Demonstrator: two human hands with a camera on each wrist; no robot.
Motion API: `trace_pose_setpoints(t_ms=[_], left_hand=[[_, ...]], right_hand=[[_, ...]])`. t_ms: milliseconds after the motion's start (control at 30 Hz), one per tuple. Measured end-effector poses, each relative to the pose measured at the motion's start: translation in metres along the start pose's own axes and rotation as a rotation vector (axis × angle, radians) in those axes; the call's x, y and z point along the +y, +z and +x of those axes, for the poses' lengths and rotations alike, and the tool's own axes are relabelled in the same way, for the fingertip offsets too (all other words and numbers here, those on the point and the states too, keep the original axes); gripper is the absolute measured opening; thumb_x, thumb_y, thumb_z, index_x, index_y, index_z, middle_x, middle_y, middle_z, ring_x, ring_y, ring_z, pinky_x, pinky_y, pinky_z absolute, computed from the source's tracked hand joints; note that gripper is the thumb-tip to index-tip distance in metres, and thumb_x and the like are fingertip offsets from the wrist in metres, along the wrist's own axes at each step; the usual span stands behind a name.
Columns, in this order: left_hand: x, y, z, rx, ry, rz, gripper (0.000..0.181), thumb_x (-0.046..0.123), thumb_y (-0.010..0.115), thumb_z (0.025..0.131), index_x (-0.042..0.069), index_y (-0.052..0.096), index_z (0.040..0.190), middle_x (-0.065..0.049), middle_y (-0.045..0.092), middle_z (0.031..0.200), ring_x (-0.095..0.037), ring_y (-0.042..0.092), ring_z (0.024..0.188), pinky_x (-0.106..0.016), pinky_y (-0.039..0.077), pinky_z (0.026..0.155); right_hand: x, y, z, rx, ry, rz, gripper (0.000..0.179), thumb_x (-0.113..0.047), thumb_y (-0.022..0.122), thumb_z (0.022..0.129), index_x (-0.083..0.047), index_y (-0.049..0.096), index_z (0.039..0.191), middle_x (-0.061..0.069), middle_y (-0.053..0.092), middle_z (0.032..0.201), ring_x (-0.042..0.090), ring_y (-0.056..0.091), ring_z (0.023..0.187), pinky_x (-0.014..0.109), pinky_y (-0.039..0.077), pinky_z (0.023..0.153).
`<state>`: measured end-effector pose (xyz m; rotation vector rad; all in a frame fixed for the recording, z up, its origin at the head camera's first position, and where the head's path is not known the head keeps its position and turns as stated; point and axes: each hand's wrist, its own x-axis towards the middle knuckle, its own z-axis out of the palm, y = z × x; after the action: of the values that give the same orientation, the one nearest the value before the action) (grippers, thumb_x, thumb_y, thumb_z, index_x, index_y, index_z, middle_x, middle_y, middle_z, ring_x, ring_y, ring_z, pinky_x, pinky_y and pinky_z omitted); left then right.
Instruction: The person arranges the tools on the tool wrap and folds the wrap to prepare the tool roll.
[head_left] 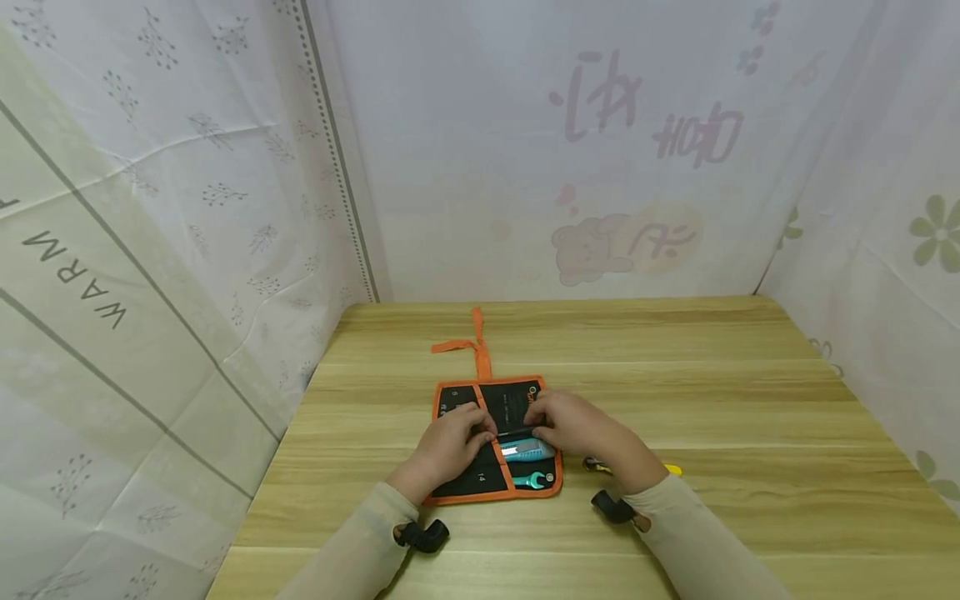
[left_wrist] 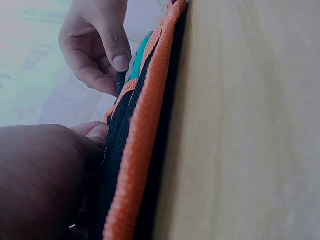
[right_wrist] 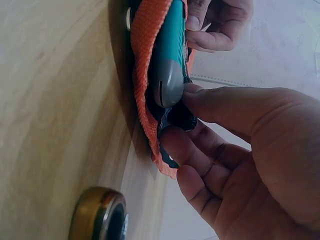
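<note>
A black tool pouch (head_left: 491, 494) with orange trim lies unfolded on the wooden table. My left hand (head_left: 447, 442) pinches the pocket edge beside its orange middle strip. In my right hand (head_left: 581, 427), thumb and fingers pinch a slim black-handled tool (head_left: 514, 435), whose black end (right_wrist: 183, 118) shows in the right wrist view; its exact kind is unclear. Just below it, a teal and grey utility knife (head_left: 528, 451) sits in a pocket, its grey end (right_wrist: 169, 82) close to my right thumb. A teal open-end wrench (head_left: 533, 481) fills the lowest pocket.
Orange tie straps (head_left: 481, 354) stretch from the pouch toward the table's back. Right of the pouch lies a tool with a metal end (head_left: 595, 464) and yellow end (head_left: 672, 470), partly covered by my right wrist. Printed curtains (head_left: 465, 167) surround the table (head_left: 675, 367).
</note>
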<state>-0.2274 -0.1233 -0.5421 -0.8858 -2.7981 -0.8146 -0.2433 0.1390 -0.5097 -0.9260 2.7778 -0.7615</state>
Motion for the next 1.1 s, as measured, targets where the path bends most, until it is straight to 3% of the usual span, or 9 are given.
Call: trace_pose_setpoints(t_ms=[567,767,833,967,1100], left_hand=[[-0.0003,0.0005,0.0004,-0.002,0.007,-0.01,0.004,0.027,0.073,0.1,0.026,0.071,0.098,0.013,0.059,0.098,-0.003,0.056,0.079,-0.029,0.052,0.073],[-0.0005,0.0001,0.0003,-0.002,0.015,-0.012,0.005,0.028,0.072,0.101,0.025,0.071,0.097,0.013,0.059,0.098,-0.003,0.056,0.08,-0.029,0.052,0.073],[-0.0007,0.0001,0.0003,-0.003,0.018,-0.013,0.005,0.027,0.073,0.101,0.025,0.071,0.097,0.013,0.059,0.098,-0.003,0.057,0.08,-0.029,0.052,0.073],[-0.0013,0.0006,0.0004,-0.001,0.021,-0.014,0.006,0.029,0.072,0.101,0.025,0.071,0.097,0.013,0.059,0.098,-0.003,0.057,0.08,-0.029,0.052,0.074],[-0.0017,0.0011,0.0002,0.002,0.021,-0.011,0.007,0.03,0.071,0.102,0.024,0.072,0.098,0.013,0.059,0.098,-0.003,0.057,0.08,-0.029,0.052,0.074]], right_hand=[[-0.0065,0.0,0.0027,-0.02,0.012,0.02,0.011,-0.01,0.078,0.095,-0.012,0.079,0.106,-0.003,0.067,0.104,0.011,0.063,0.089,0.03,0.055,0.077],[-0.0058,0.0025,0.0056,-0.022,-0.007,0.005,0.012,-0.008,0.077,0.096,-0.01,0.08,0.108,0.006,0.07,0.115,0.026,0.067,0.112,0.037,0.057,0.085],[-0.0054,0.0034,0.0068,-0.021,-0.022,-0.008,0.012,-0.008,0.077,0.096,-0.011,0.081,0.107,0.005,0.07,0.113,0.025,0.067,0.11,0.036,0.057,0.084],[-0.0057,0.004,0.0082,-0.024,-0.041,-0.023,0.011,-0.01,0.078,0.095,-0.012,0.081,0.106,-0.003,0.065,0.101,0.013,0.063,0.088,0.031,0.055,0.077],[-0.0062,0.004,0.0086,-0.023,-0.044,-0.034,0.011,-0.012,0.078,0.096,-0.014,0.081,0.106,-0.006,0.064,0.1,0.009,0.062,0.087,0.028,0.054,0.077]])
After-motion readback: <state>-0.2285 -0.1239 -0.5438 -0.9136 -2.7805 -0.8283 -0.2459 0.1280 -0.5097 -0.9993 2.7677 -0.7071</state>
